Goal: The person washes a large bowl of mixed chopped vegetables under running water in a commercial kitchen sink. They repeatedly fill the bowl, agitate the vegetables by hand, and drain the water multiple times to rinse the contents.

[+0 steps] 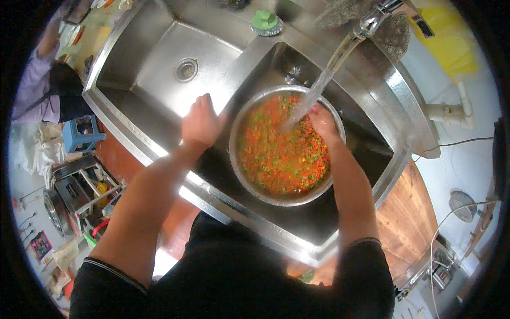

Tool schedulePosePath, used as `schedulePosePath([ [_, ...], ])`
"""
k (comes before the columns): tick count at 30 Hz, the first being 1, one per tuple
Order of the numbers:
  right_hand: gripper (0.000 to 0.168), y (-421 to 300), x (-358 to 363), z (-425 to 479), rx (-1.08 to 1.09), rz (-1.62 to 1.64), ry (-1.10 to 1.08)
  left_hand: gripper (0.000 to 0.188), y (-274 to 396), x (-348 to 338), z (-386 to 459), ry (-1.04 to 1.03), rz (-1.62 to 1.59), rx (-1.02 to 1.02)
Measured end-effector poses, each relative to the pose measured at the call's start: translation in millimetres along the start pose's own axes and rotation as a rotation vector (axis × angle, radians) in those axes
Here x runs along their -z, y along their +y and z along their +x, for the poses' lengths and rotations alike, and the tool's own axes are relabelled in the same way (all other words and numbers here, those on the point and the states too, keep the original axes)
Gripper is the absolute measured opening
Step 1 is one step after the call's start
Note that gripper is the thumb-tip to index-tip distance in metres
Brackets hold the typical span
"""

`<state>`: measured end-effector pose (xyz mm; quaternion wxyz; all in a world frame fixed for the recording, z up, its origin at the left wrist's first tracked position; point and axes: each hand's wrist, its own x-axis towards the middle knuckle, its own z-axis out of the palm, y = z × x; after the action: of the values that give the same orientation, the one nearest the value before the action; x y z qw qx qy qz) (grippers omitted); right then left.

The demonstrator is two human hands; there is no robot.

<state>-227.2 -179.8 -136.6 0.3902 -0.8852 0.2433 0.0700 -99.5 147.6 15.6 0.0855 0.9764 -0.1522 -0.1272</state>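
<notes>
A round metal bowl (235, 159) stands in the right basin of a stainless steel sink (247, 71). Diced vegetables (279, 147), orange, green and some yellow, fill it under cloudy water. Water pours into the bowl from the faucet (368, 26). My right hand (323, 121) is inside the bowl near its right rim, beside the stream, its fingertips partly hidden among the pieces and water. Over the left basin, by the divider, is my left hand (202, 123), with no object visible in it; its fingers are bent and their grip is unclear.
A green-handled steel scrubber (265, 22) sits on the sink's back ledge. The left basin has a drain (186, 70). A co-worker (40, 91) stands at the upper left, near a blue plastic stool (83, 134). A wooden board (406, 219) lies right of the sink.
</notes>
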Motion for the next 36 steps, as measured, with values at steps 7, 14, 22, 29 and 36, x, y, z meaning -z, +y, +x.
schedulePosePath([
  [7,0.050,-32,-48,-41,0.054,-0.050,-0.451,0.057,3,0,-4,-0.010,0.008,0.029],
  [14,0.041,6,23,-42,-0.008,-0.052,-0.086,0.059,6,3,-4,-0.038,0.008,0.019],
  [22,0.050,-41,-12,-51,-0.003,-0.128,-0.292,0.060,0,-1,-2,-0.018,0.007,0.018],
  [29,0.061,1,-41,-7,-0.335,-0.202,-0.163,0.058,4,3,-2,-0.020,0.016,0.020],
  [36,0.054,-50,-17,-75,0.207,0.118,-0.477,0.054,-5,-3,-2,-0.033,-0.009,0.011],
])
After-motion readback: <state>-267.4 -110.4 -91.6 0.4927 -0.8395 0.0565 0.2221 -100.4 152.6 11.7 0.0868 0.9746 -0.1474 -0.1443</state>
